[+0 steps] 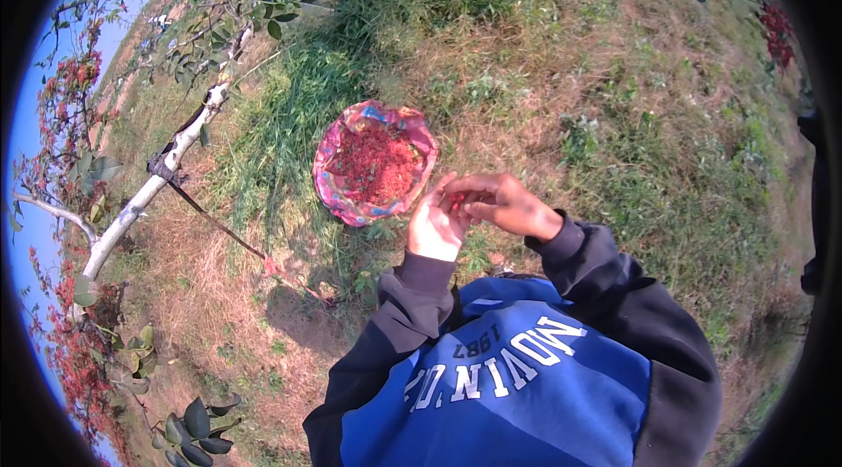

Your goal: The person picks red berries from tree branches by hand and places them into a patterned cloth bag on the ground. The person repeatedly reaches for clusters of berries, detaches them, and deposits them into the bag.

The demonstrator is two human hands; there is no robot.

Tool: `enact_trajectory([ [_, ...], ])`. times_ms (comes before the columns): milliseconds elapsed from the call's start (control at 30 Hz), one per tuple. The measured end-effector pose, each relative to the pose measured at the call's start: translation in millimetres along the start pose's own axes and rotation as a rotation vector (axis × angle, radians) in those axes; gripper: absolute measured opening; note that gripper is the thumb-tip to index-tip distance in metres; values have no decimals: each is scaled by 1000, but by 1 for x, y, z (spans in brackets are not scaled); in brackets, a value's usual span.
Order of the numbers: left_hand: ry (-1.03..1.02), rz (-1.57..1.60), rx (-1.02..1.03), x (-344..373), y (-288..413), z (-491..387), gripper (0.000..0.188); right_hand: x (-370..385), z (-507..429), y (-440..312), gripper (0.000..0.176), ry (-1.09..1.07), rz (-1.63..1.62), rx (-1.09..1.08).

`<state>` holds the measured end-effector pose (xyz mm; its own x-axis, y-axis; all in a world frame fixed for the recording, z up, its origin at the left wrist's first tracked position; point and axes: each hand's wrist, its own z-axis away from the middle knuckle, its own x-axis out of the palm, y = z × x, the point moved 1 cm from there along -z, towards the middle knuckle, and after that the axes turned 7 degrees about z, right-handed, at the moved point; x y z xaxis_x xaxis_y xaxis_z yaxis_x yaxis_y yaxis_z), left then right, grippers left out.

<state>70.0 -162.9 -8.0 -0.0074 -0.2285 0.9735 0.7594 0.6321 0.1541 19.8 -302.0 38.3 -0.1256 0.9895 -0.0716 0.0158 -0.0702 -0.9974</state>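
Observation:
My left hand (437, 225) is cupped, palm up, in front of my chest. Over its fingers curls my right hand (512, 205), and the two meet. A few small red berries (456, 203) show between the hands, held by both; the fingers partly hide them. Just beyond my left hand is a round, open container (321, 177) with a crumpled pink patterned covering at its rim. Picked red berry clusters (378, 161) with bits of green fill much of it.
A pale, thorny branch (135, 204) slants up on the left, with a dark strap (214, 220) tied around it. Red berry clusters (72, 348) hang at the left edge, others (777, 33) at the upper right. Dry and green grass (612, 131) covers the ground.

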Motion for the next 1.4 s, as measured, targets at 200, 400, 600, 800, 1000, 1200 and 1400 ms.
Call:
enact_trajectory([
  [200,-201,169,-92,-20,-3,-4,36,11,-8,7,25,85,-4,-3],
  [400,160,156,-32,-48,-17,2,36,22,2,27,14,267,352,-348],
  [600,447,338,275,-39,90,-48,50,31,40,54,14,-25,381,-221],
  [800,393,193,388,-60,88,-48,56,26,54,85,16,-295,411,-190],
  [1000,601,451,285,-153,3,7,33,20,58,122,14,-424,752,-269],
  [1200,811,529,432,-213,-43,103,26,30,76,137,12,-517,871,-341],
  [1400,887,537,322,-245,-80,163,26,46,98,131,14,-429,950,-207],
])
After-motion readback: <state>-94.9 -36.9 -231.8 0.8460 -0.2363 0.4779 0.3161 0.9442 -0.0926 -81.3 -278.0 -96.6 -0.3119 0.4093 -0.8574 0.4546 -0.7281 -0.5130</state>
